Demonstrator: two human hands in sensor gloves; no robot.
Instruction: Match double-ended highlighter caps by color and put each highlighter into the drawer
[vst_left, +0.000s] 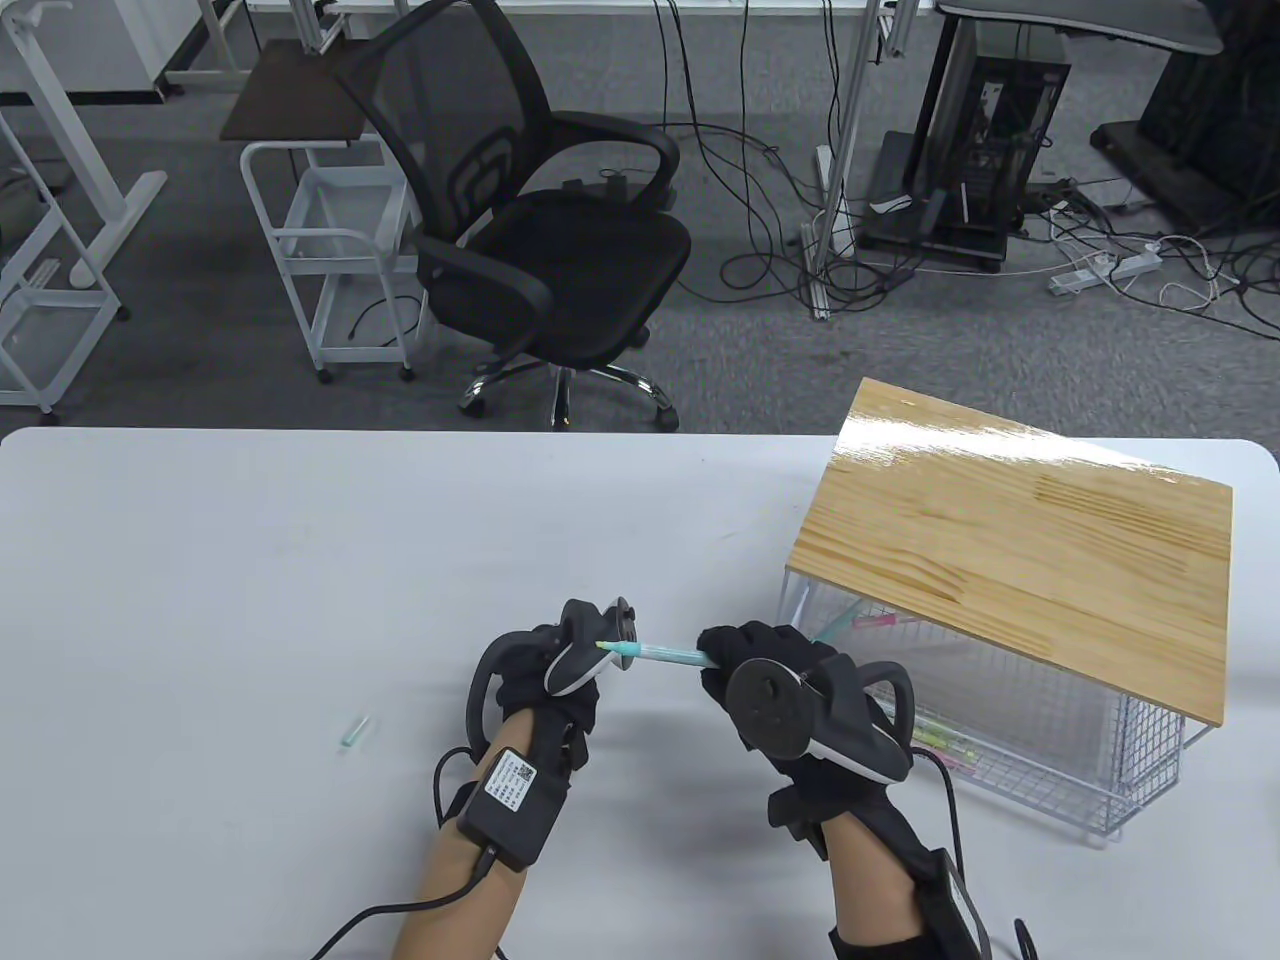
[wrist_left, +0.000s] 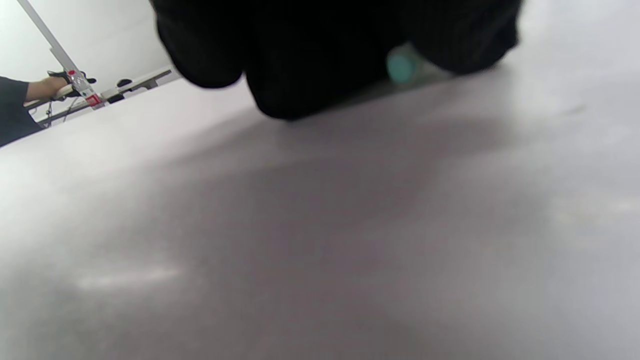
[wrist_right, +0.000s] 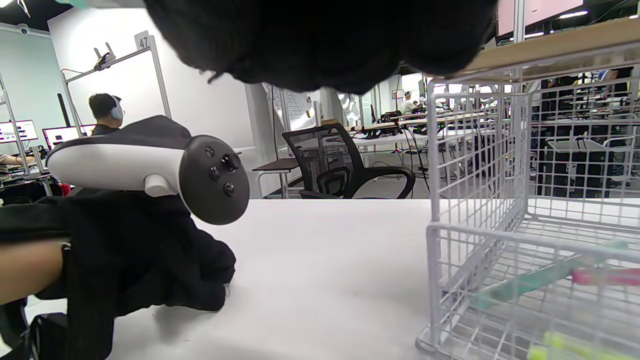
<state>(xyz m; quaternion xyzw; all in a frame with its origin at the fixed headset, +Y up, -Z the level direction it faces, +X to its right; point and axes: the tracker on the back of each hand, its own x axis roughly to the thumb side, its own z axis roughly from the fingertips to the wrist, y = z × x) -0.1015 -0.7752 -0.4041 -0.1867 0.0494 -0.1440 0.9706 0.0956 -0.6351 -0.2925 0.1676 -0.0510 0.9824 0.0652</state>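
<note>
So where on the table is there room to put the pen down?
Bare table runs left of the left hand, apart from a loose cap there. More lies behind both hands, up to the far edge. It is crowded beside the right hand, by the wire drawer.

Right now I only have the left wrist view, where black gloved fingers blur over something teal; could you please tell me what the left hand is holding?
Observer: The left hand pinches one end of a slim teal double-ended highlighter; the right hand grips its other end.
Operator: Thank you. Is any cap lying loose?
Observer: Yes, one small teal cap lies on the white table, left of the left hand and apart from it.
Operator: And is anything in the drawer yet?
Observer: The white wire drawer already holds several stored highlighters: teal, pink and yellow-green.
</note>
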